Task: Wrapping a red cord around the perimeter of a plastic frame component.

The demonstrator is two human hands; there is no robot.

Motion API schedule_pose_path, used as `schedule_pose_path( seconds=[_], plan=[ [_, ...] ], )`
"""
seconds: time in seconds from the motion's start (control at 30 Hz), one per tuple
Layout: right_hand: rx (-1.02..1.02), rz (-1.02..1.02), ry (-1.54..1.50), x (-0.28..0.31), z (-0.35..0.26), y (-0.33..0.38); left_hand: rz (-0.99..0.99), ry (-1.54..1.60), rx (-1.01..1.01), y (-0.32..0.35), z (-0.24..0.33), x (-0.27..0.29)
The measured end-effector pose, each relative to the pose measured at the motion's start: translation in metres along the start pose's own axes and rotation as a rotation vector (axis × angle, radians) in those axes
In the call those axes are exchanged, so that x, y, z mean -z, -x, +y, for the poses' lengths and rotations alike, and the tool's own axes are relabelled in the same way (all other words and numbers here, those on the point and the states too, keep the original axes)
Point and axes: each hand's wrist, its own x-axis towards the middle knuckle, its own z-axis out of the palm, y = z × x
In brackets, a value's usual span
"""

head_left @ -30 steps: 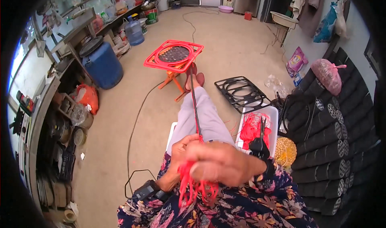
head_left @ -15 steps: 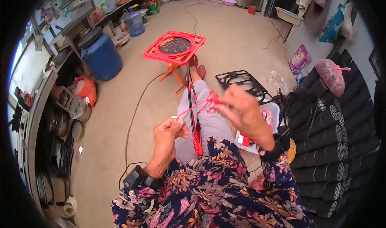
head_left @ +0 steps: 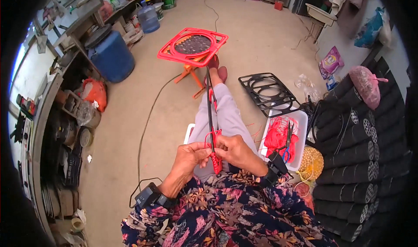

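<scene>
A black frame [head_left: 210, 103] stands on edge over my lap, between my legs. Its near end is bound with red cord wrapping [head_left: 216, 163]. On the left side of that bar, my left hand [head_left: 185, 160] is closed, thumb and fingers pinching the red cord by the wrapping. Opposite it, my right hand [head_left: 238, 152] is closed in a pinch on the cord against the bar. A loose loop of red cord [head_left: 207, 139] rises just beyond my fingertips. The fingers partly hide where cord and bar meet.
At my right, a white tray [head_left: 298, 160] holds red cord [head_left: 275, 136] and scissors [head_left: 289, 136]. A bare black frame [head_left: 265, 92] leans over its far end. Ahead, a red-wrapped square frame [head_left: 170, 51] rests on an orange stool [head_left: 188, 75]. Black rolls [head_left: 344, 173] are stacked far right.
My right hand has come down and left, from holding a red cord bundle in the air to the bar. My left hand has shifted slightly toward the wrapping. The tray is now uncovered.
</scene>
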Motion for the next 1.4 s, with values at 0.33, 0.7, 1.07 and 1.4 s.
schedule_pose_path(
  seconds=[0.33, 0.7, 1.07, 1.4],
  plan=[
    [0.191, -0.187, 0.33, 0.015, -0.003, -0.01, -0.037, -0.054, 0.064, 0.0, 0.01, 0.003],
    [0.356, -0.05, 0.264, 0.019, -0.055, -0.02, -0.038, 0.078, -0.073, 0.015, 0.034, 0.005],
    [0.227, 0.055, 0.116, 0.025, -0.071, -0.005, -0.034, 0.189, -0.135, 0.011, 0.026, 0.014],
    [0.099, 0.165, -0.384, 0.05, -0.106, 0.013, -0.385, 0.068, -0.071, 0.028, 0.003, -0.02]
  ],
)
